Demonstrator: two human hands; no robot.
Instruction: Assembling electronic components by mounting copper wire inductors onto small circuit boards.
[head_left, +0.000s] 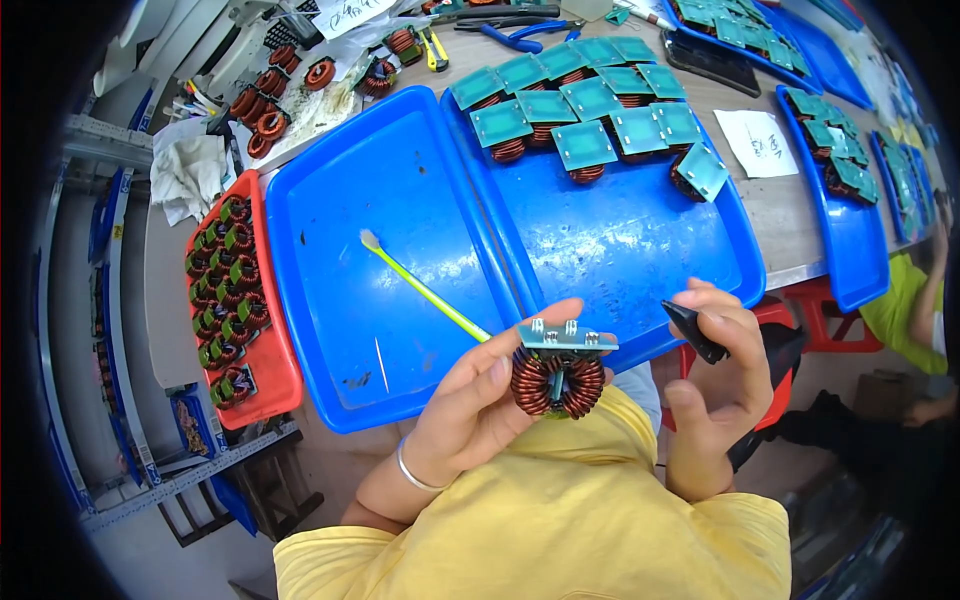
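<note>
From where I stand, the copper-wound coil [535, 378] is up off the tabletop [775, 212], held in front of the worker's yellow shirt [575, 480], just at the near edge of the two blue trays. The left hand [465, 410] pinches it from the left, the fingers and thumb closed at the side of the coil and its teal board [560, 340]. The board sits uppermost, nearly level, with bright metal pins [570, 327] standing up from it.

Over to the right, the right hand [738, 392] is apart from the coil. Its fingers curl about a black pointed piece [695, 332] while the thumb stands away from it; quite how firm that hold is, I can't tell.

To my eye, good work here depends on a steady left hand: grip the winding and board together, so the board doesn't rock on the coil, and keep fingertips clear of the pins, which look easy to bend. I'd bring the right hand in slowly, and mind the black point near the copper wire, since a scrape could mark it.

The green-handled brush [425, 290] slants across the left blue tray [340, 270], its near end by the left fingers; whether they touch it, I can't make out.
</note>
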